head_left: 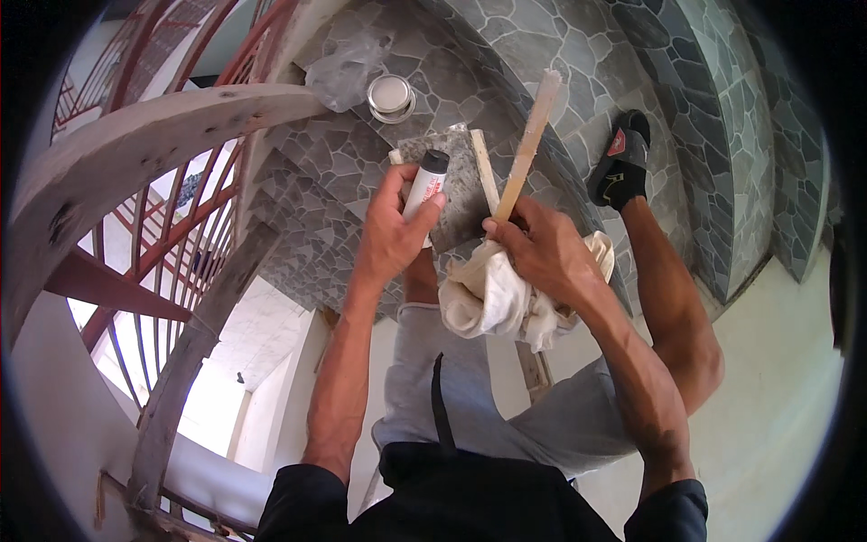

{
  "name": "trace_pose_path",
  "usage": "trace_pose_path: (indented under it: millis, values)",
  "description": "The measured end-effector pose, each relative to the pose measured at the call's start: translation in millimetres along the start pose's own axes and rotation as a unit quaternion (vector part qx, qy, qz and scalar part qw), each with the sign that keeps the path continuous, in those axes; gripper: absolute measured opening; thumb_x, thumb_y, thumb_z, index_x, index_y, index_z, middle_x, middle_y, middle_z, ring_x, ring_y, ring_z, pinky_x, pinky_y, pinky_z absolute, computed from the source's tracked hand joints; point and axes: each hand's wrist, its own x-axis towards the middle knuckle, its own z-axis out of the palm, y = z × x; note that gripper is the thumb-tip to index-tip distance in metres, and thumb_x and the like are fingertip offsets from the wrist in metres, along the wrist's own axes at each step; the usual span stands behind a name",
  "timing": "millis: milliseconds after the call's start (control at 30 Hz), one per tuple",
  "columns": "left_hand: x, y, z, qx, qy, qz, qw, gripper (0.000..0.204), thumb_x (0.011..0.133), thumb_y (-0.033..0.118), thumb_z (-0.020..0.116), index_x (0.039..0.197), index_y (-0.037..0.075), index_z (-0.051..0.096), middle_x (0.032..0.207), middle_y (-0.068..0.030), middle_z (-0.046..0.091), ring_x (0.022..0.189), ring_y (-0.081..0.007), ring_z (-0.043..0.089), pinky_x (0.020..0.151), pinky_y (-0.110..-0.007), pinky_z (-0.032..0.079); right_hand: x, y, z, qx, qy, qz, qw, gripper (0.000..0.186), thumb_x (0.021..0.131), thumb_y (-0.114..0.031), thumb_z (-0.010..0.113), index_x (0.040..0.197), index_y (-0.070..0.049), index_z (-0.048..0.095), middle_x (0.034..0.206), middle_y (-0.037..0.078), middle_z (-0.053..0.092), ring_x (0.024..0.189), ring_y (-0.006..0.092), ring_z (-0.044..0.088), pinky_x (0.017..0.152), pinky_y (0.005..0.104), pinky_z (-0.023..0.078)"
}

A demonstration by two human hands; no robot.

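Observation:
My left hand [395,223] is closed around a small white bottle [423,194] with a black cap, held upright and tilted a little to the right. Between the thumb and fingers of my right hand [551,244], a flat wooden stick [533,135] points up and away, its far end pale and rough. A crumpled off-white cloth [492,294] hangs under that same hand, against its palm side. Beyond the bottle is a grey, stained flat board [465,194], partly covered by my left hand. A pale wooden strip [485,167] runs along the board's right side.
A round tin [391,98] stands on the stone-patterned step, with a clear plastic bag [348,70] beside it. Curved steps [713,135] rise on the right, where my shoe [621,155] rests. A thick wooden handrail [163,135] and red metal railing [167,244] fill the left.

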Motion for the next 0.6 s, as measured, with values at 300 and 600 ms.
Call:
trace_pose_path:
  millis: [300,600]
  values:
    - [-11.0,9.1,11.5,0.07,-0.014,0.019,0.997,0.041,0.086,0.02,0.072,0.118,0.003,0.053,0.095,-0.0087,0.064,0.083,-0.0138,0.061,0.072,-0.03,0.05,6.5,0.4,2.5,-0.067,-0.072,0.021,0.995,0.034,0.093,-0.028,0.062,0.101,0.005,0.066,0.085,0.026,0.067,0.077,0.0341,0.068,0.07,0.0425,0.049]
    - [-12.4,2.1,14.8,0.042,-0.04,0.029,0.998,0.042,0.085,0.016,0.075,0.119,0.004,0.054,0.098,-0.0063,0.063,0.087,-0.0129,0.06,0.075,-0.03,0.05,7.9,2.2,16.8,-0.017,0.027,0.0,0.999,0.03,0.09,-0.025,0.066,0.1,0.003,0.066,0.083,0.024,0.069,0.079,0.0339,0.07,0.073,0.0399,0.052]
